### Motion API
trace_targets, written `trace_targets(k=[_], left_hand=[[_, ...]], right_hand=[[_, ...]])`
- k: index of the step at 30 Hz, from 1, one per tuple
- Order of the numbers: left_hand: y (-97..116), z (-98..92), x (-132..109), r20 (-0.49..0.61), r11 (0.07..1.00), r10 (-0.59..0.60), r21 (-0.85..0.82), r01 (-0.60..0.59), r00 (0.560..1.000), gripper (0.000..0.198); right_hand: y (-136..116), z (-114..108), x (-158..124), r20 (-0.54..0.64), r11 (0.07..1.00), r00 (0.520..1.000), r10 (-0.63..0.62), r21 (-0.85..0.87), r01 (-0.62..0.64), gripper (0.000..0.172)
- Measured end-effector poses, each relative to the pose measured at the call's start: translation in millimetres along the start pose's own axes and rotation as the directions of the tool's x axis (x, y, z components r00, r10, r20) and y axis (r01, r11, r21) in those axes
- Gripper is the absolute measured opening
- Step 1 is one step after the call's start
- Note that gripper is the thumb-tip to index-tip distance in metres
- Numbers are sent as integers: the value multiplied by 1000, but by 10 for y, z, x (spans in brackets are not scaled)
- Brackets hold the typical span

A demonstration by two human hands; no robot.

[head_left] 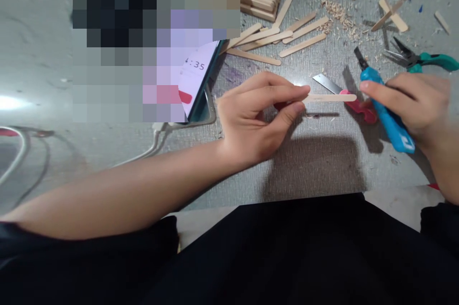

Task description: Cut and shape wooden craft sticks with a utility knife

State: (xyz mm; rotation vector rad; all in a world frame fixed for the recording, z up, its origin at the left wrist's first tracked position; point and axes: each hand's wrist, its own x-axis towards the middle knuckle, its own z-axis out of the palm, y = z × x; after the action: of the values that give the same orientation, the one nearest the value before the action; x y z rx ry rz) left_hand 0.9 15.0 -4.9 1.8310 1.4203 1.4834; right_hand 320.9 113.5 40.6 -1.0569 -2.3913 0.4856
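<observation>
- My left hand (pixel 256 121) pinches one end of a thin wooden stick (pixel 330 98), held level above the floor
- My right hand (pixel 418 104) is clenched round blue cutters (pixel 385 114)
- Stick looks light, brittle; I'd grip near the end

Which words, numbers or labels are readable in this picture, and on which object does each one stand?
":35", with a partly hidden digit before it, perhaps "4": on the phone screen.
Other marks on that screen: blurred, unreadable.
Blue-handled tool in the right hand: no readable label.
</observation>
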Motion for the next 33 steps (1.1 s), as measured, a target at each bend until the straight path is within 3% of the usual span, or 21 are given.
trace_targets(k=[2, 5, 10, 14, 18, 22, 23, 26, 29, 33], left_hand=[[7, 1, -4, -4, 999, -28, -25, 27, 1000, 11], [12, 14, -1, -20, 993, -29, -116, 26, 999, 12], [19, 71, 18, -23, 972, -85, -221, 78, 996, 9], [57, 127, 52, 8, 895, -289, -354, 272, 957, 7], [83, 166, 81, 103, 792, -389, -470, 389, 915, 10], [59, 185, 98, 151, 693, -494, -527, 492, 856, 16], [49, 187, 103, 147, 682, -502, -540, 494, 853, 17], [22, 192, 117, 135, 653, -517, -577, 491, 845, 20], [8, 199, 120, 148, 626, -526, -600, 499, 838, 26], [0, 206, 115, 142, 624, -529, -603, 497, 836, 28]], right_hand=[[117, -33, 50, 29, 975, 993, -110, -189, 114, 21], [241, -59, 88, 74, 935, 987, -140, -319, 157, 23], [297, -65, 83, 154, 761, 953, -261, -575, 301, 44], [391, -105, 80, 173, 832, 937, -305, -430, 350, 51], [478, -119, 86, 114, 918, 955, -273, -266, 294, 43], [304, 35, 214, 87, 931, 973, -214, -282, 230, 36], [223, 100, 293, 109, 932, 975, -193, -291, 217, 33], [-31, 312, 642, 328, 916, 938, -111, -332, 225, 35], [-211, 503, 1026, 417, 894, 907, -50, -386, 227, 41], [-295, 670, 1329, 488, 875, 873, 26, -434, 216, 33]])
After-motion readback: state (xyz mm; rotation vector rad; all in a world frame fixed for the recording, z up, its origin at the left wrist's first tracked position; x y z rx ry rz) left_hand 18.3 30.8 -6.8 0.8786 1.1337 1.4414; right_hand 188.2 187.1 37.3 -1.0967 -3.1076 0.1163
